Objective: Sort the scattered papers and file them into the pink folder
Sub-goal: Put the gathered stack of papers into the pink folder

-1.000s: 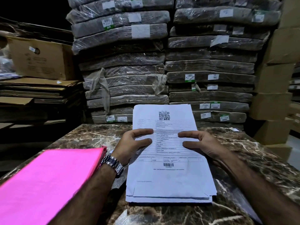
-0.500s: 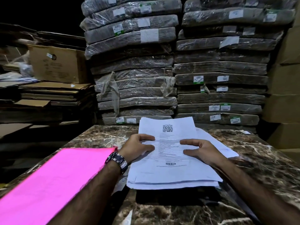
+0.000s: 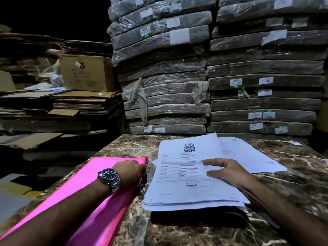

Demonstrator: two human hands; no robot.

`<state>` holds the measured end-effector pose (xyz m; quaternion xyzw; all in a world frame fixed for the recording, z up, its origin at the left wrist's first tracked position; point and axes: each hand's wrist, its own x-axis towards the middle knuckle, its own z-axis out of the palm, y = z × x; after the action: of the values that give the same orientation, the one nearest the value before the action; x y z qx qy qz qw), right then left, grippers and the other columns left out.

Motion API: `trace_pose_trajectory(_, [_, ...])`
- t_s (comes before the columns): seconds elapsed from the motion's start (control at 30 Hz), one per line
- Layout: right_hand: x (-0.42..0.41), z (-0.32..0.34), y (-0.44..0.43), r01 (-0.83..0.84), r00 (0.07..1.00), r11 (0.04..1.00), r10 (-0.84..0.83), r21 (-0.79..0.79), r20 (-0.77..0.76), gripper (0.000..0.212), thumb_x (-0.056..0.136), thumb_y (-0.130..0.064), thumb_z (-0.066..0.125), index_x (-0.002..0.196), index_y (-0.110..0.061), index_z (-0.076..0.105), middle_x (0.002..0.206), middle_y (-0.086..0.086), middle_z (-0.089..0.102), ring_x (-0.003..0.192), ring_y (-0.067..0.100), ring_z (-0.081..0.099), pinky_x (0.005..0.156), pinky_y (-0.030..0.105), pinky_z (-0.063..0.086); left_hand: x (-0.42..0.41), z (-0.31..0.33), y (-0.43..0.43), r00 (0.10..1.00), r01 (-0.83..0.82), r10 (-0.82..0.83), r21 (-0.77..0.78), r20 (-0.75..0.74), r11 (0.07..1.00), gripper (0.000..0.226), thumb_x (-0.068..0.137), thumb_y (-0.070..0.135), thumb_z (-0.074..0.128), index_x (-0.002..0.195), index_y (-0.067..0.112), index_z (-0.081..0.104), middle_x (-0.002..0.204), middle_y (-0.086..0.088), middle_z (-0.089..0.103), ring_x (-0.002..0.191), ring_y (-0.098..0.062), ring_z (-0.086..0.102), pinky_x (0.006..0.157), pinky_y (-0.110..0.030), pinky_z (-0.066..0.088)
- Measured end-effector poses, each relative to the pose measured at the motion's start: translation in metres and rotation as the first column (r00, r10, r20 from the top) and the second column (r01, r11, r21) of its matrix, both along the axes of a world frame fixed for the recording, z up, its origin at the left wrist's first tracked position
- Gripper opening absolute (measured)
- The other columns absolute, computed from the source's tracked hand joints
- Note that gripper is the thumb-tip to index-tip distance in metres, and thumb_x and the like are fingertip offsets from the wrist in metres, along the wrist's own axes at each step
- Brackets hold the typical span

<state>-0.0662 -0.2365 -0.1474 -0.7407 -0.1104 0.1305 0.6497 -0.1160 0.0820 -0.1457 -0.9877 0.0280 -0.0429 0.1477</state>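
The pink folder [image 3: 101,166] lies closed on the left of the marble table [image 3: 292,183]. My left hand [image 3: 131,172], with a watch on the wrist, grips the folder's right edge near its far corner; the fingers curl over the edge and are hidden. A stack of white printed papers [image 3: 182,174], the top sheet showing a QR code, lies in the middle of the table. My right hand [image 3: 229,173] rests flat on the stack's right side with its fingers extended. More loose sheets [image 3: 248,157] fan out from under the stack to the right.
Tall stacks of plastic-wrapped bundles [image 3: 163,86] rise right behind the table. A cardboard box [image 3: 87,73] sits on flattened cardboard [image 3: 79,103] at the left. A small white scrap [image 3: 295,143] lies at the table's far right.
My left hand left the paper stack and moved left onto the pink folder's edge. The stack was laid flat on the table, and my right hand stays on it.
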Motion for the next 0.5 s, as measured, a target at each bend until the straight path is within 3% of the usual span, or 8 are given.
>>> trace_pose_trajectory(0.23, [-0.003, -0.002, 0.000, -0.019, 1.000, 1.000, 0.019, -0.002, -0.014, 0.032, 0.080, 0.007, 0.070, 0.104, -0.014, 0.074, 0.096, 0.002, 0.075, 0.070, 0.014, 0.074, 0.054, 0.015, 0.052, 0.004, 0.000, -0.008, 0.999, 0.025, -0.029, 0.184, 0.021, 0.983, 0.034, 0.094, 0.034, 0.044, 0.128, 0.026, 0.046, 0.103, -0.007, 0.064, 0.091, -0.030, 0.064, 0.063, -0.035, 0.045])
trace_pose_trajectory(0.5, [-0.003, -0.003, -0.001, -0.015, 1.000, 1.000, 0.015, 0.005, -0.014, 0.032, 0.079, 0.007, 0.071, 0.104, -0.013, 0.074, 0.088, 0.003, 0.077, 0.072, 0.018, 0.073, 0.056, 0.017, 0.055, 0.009, 0.013, -0.021, 1.000, 0.011, -0.001, 0.371, -0.027, 0.929, 0.035, 0.099, 0.030, 0.037, 0.131, 0.018, 0.042, 0.111, -0.011, 0.065, 0.100, -0.033, 0.064, 0.066, -0.033, 0.040])
